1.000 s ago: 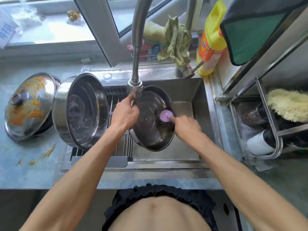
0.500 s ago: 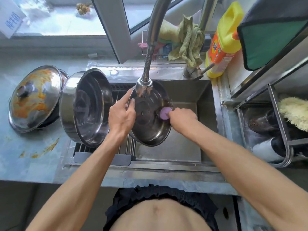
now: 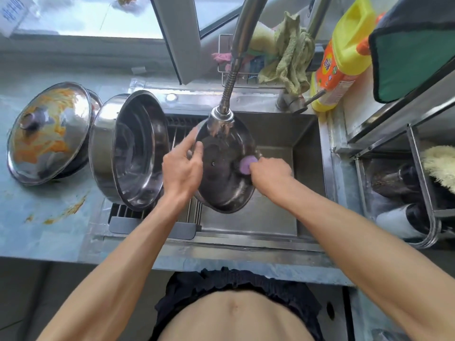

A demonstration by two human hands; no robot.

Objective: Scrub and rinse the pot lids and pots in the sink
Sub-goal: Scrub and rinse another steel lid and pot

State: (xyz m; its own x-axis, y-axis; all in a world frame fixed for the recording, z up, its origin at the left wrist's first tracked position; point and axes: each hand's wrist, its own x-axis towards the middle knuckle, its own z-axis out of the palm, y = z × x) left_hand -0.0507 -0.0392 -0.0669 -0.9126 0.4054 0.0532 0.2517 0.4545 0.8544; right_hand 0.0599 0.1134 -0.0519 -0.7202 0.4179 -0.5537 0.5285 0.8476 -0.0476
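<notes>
A steel pot lid [image 3: 225, 188] stands tilted over the sink [image 3: 302, 146], its inner side facing me, right under the faucet head [image 3: 221, 119]. My left hand [image 3: 182, 168] grips the lid's left rim. My right hand [image 3: 269, 169] holds a purple-handled scrubber [image 3: 245, 164] against the lid's right inner side. A large steel pot [image 3: 133, 151] lies on its side on the drying rack at the sink's left. On the counter further left sits a second lid [image 3: 49, 134] smeared with orange sauce, on top of another pot.
A yellow detergent bottle [image 3: 342, 52] and green cloth [image 3: 288, 55] stand behind the sink. A metal rack [image 3: 418, 183] with a yellow brush and containers is at the right. Orange stains [image 3: 66, 210] mark the blue counter left of the sink.
The scrubber and my right hand have slid from the lid's middle to its right side. My left hand has shifted along the left rim. The view has moved closer.
</notes>
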